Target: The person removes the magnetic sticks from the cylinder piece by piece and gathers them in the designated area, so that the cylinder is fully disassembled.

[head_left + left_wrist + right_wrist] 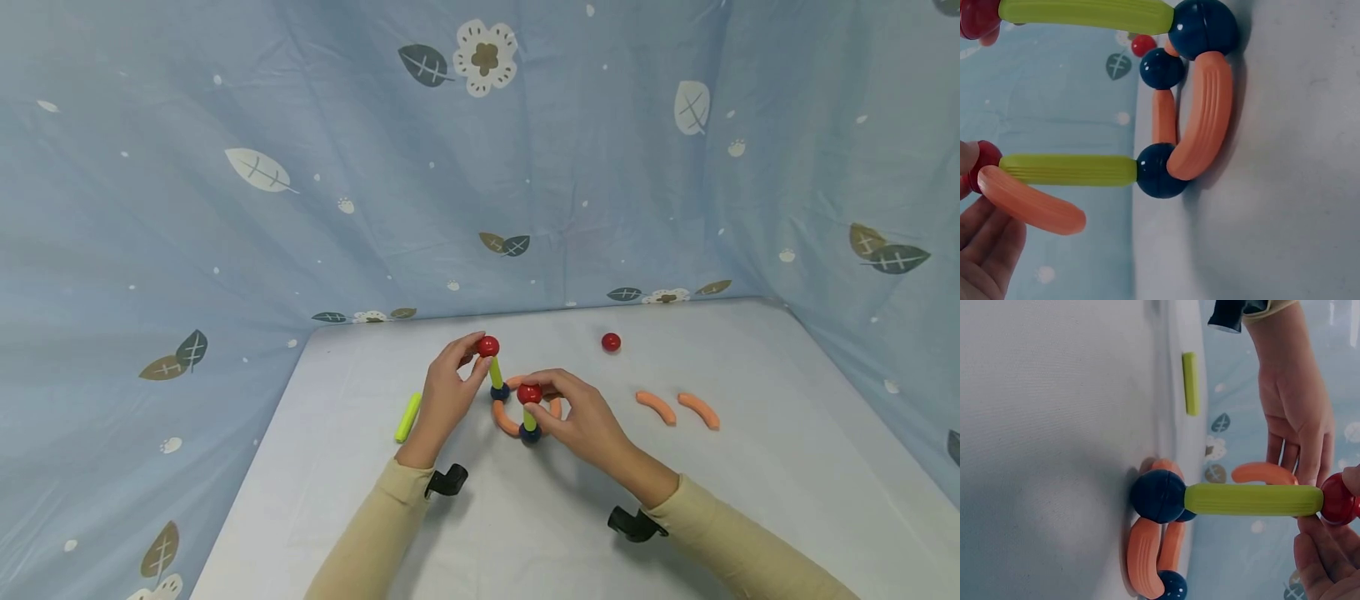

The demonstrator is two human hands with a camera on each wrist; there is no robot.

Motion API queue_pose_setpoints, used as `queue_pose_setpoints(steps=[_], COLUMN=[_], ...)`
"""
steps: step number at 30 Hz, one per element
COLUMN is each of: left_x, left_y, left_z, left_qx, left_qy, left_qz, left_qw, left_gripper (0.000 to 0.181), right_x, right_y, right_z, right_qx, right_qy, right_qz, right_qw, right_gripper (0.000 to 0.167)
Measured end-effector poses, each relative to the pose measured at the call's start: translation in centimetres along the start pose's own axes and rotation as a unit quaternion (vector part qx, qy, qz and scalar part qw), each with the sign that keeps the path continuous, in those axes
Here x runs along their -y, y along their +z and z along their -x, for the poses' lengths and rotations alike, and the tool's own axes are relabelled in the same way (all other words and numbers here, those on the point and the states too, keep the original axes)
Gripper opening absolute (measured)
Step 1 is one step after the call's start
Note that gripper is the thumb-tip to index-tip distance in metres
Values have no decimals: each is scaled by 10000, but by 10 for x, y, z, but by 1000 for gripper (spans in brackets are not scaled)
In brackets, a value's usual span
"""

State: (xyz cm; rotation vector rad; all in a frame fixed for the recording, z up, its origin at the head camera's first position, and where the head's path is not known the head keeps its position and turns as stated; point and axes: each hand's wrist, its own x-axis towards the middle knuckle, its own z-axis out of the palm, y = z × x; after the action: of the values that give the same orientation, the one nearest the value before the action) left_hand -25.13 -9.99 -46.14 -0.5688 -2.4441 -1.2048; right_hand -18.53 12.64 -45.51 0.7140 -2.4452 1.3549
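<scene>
My left hand point(446, 396) point(990, 247) pinches a red ball point(488, 346) point(986, 164) on top of an upright green stick point(497, 372) point(1069, 170). A curved orange stick point(1032, 201) point(1264, 472) juts from that ball. My right hand point(585, 421) point(1325, 559) holds another red ball point(529, 394) point(1338, 499) between thumb and fingers, atop a second green stick point(1254, 499). Both green sticks stand on dark blue balls point(500, 392) point(530, 434) in a ring of curved orange sticks point(505, 419) point(1205, 119) lying on the table. My fingers partly hide the ring in the head view.
A loose green stick point(408, 417) lies left of my left hand. Two curved orange sticks point(656, 407) point(699, 411) lie to the right, and a loose red ball point(611, 342) is at the back right. A patterned blue cloth point(525, 167) rises behind the white table point(495, 533).
</scene>
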Motion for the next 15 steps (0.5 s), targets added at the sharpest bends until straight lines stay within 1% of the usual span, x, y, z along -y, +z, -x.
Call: queue_pose_setpoints(steps=[5,11,15], left_x=[0,1,1], left_y=[1,3,3], left_z=[-3,-6,-6], left_qx=[87,218,266], left_qy=[-38,77,136], left_qz=[105,291,274], left_qw=[9999,9993,9992], left_gripper=[41,40,39], right_x=[0,0,-1], right_y=[0,0,0], right_z=[-1,-1,-1], right_qx=[-7,-22,-39], right_qy=[-4,8,-11], right_qz=[2,17,7], right_qw=[10000,10000,10000], right_gripper=[38,38,37])
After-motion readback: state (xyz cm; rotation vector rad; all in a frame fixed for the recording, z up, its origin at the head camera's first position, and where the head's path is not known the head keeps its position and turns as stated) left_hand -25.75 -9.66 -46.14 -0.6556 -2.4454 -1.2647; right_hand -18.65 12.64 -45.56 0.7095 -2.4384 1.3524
